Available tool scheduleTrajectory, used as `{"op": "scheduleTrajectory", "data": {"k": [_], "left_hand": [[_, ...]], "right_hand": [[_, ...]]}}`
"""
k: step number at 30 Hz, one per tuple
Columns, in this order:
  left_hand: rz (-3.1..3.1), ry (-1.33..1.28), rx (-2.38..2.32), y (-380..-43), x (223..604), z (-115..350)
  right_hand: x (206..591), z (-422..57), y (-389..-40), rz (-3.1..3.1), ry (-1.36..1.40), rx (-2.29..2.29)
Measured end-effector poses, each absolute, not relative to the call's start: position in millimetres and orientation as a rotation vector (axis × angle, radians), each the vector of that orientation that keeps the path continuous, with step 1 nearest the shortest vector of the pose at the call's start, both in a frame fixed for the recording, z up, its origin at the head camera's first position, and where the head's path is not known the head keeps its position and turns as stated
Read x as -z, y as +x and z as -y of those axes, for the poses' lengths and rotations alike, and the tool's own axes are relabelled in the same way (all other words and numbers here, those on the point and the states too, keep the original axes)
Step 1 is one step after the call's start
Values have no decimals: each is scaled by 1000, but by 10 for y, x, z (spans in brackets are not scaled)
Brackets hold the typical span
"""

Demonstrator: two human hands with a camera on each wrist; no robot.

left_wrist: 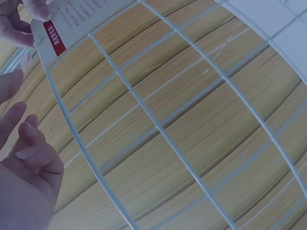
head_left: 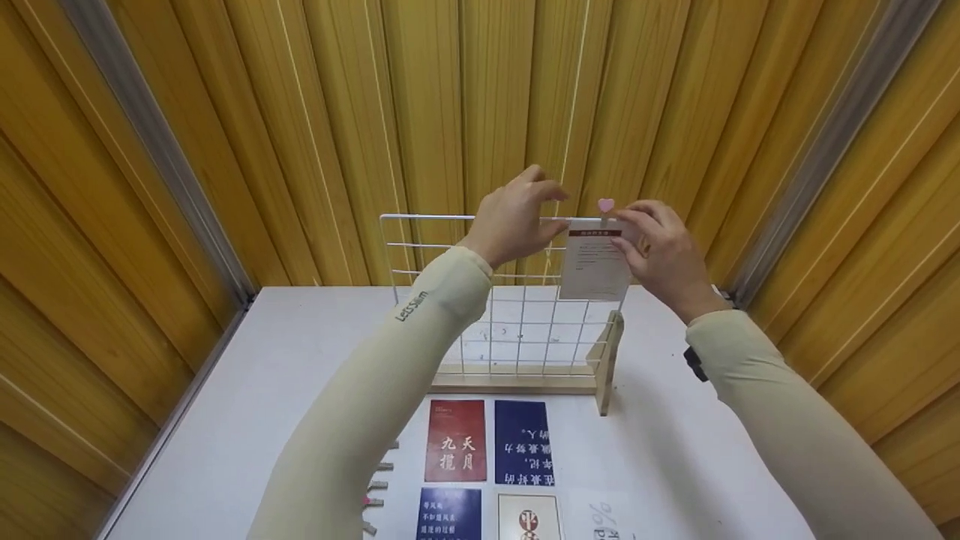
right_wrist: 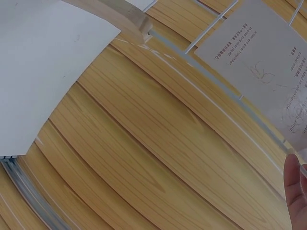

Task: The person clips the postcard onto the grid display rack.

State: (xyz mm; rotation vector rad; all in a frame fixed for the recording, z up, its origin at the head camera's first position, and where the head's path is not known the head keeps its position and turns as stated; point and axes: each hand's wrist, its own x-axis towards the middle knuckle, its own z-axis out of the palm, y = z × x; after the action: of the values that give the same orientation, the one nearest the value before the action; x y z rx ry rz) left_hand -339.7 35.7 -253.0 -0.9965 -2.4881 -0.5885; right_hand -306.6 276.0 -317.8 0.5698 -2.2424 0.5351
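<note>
A white printed card (head_left: 592, 270) with a dark red strip hangs at the top right corner of a white wire grid (head_left: 525, 311). A small wooden clip with a pink heart (head_left: 606, 204) sits at the card's upper edge, on the grid's top bar. My right hand (head_left: 667, 251) pinches the card's upper right edge between thumb and fingers, close beside the clip. Left of the card my left hand (head_left: 517, 217) is raised at the top bar, thumb and index finger apart and nothing between them. The left wrist view shows its fingers (left_wrist: 36, 148) loosely bent.
The grid stands in a wooden base (head_left: 517, 382) on a white table (head_left: 300, 352). In front lie a red card (head_left: 456, 441), a dark blue card (head_left: 523, 442) and several others. Several small clips (head_left: 379, 486) lie partly behind my left sleeve. Yellow wood-pattern walls (head_left: 420, 135) surround the table.
</note>
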Motion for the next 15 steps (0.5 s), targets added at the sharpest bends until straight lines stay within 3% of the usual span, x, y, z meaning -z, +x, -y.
{"op": "scheduleTrajectory", "data": {"k": [15], "left_hand": [[2451, -996, 660, -3403, 2708, -71]], "right_hand": [[3118, -2966, -3034, 2233, 509, -528]]}}
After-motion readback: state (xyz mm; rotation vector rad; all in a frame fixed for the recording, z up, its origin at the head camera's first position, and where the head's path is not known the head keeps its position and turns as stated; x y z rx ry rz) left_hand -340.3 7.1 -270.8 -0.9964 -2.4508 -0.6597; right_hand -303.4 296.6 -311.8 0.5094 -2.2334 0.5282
